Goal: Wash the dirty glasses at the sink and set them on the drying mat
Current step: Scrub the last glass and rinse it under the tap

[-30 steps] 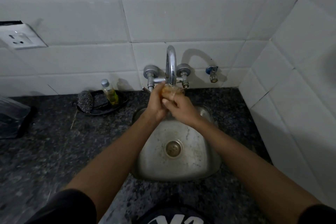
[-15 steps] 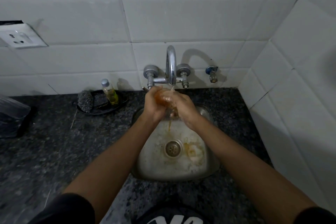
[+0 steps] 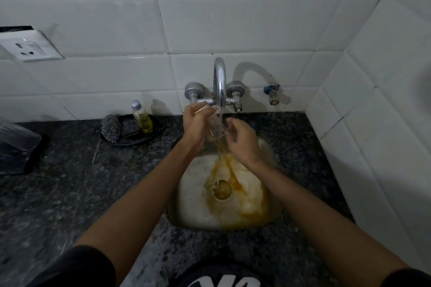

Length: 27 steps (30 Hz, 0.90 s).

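Clear glass (image 3: 215,127), hard to make out through the running water, sits at the centre of the frame under the tap (image 3: 219,82), tilted, above the steel sink (image 3: 193,202). The left hand (image 3: 196,123) has its fingers curled round it from the left. The right hand (image 3: 241,138) is just to its right, fingers loosely bent at the lower end; whether they grip the glass I cannot tell. Orange-tinted water streaks the basin round the drain (image 3: 222,189). At left on the dark stone counter (image 3: 58,189), a black dish (image 3: 149,134) carries a scrubber (image 3: 111,128) and a small bottle (image 3: 141,116) of yellow liquid.
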Tool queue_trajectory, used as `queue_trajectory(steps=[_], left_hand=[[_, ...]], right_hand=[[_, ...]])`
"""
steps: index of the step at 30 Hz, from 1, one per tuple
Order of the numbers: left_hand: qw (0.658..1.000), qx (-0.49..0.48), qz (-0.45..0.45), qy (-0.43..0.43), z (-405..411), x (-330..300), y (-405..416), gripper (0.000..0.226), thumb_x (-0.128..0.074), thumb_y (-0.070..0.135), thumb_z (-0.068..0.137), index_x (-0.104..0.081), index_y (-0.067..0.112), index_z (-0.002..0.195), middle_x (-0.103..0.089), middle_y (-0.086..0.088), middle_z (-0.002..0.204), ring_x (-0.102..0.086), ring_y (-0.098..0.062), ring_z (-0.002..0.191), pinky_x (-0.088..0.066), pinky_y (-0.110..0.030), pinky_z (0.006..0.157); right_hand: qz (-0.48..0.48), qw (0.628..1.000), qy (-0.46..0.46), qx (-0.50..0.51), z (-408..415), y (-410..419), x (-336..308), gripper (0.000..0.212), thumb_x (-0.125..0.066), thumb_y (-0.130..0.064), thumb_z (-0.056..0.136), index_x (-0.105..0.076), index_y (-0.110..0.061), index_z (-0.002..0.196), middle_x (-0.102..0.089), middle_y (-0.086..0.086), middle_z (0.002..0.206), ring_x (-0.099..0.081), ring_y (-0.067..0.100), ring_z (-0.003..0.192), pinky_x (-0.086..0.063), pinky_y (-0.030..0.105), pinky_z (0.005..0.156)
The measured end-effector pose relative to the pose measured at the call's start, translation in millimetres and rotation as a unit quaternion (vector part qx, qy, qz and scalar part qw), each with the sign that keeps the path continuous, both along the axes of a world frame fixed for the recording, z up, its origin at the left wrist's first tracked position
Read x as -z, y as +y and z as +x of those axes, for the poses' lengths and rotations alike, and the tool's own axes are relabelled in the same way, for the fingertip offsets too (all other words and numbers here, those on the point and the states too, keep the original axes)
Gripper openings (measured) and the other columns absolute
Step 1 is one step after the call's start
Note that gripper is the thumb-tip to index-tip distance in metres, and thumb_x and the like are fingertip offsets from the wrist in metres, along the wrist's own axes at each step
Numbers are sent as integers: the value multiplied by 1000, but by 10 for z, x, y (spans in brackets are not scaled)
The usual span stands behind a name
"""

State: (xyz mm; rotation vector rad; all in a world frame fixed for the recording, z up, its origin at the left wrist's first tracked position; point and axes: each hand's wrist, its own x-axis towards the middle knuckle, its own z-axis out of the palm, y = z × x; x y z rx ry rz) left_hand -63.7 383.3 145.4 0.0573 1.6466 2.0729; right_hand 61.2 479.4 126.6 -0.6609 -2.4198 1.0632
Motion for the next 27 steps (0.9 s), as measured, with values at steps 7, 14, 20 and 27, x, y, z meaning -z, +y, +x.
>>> queue_trajectory(steps=[7,14,20,27], left_hand=[[993,45,69,-89,1,-87,-2,40,-77,29,91,-70,-2,116,-69,-20,99,-69,-31,90,-58,-42,83],[959,134,173,-178,104,-136,-38,39,-47,32,105,-68,16,77,-63,-2,77,-60,-17,71,-48,-33,69],[961,186,146,-144,107,-131,-6,37,-51,46,107,-69,14,111,-66,-7,103,-66,-22,95,-54,-37,84],[962,119,162,-186,42,2,-71,28,-53,38,101,-61,14,90,-56,-10,98,-59,-25,88,-49,-39,81]], right_hand=[[242,953,148,-111,-8,-129,-61,40,-54,-4,105,-59,3,144,-62,19,143,-57,29,137,-46,41,116],[79,975,203,-30,-103,-184,-191,41,-59,9,95,-72,-5,131,-73,10,131,-69,17,123,-57,37,103],[234,946,204,-92,-98,14,-279,35,-69,9,91,-74,0,124,-75,17,122,-73,26,113,-56,30,103],[104,976,193,-3,-186,-105,-275,25,-69,1,95,-78,-3,118,-79,10,108,-77,19,97,-64,36,84]])
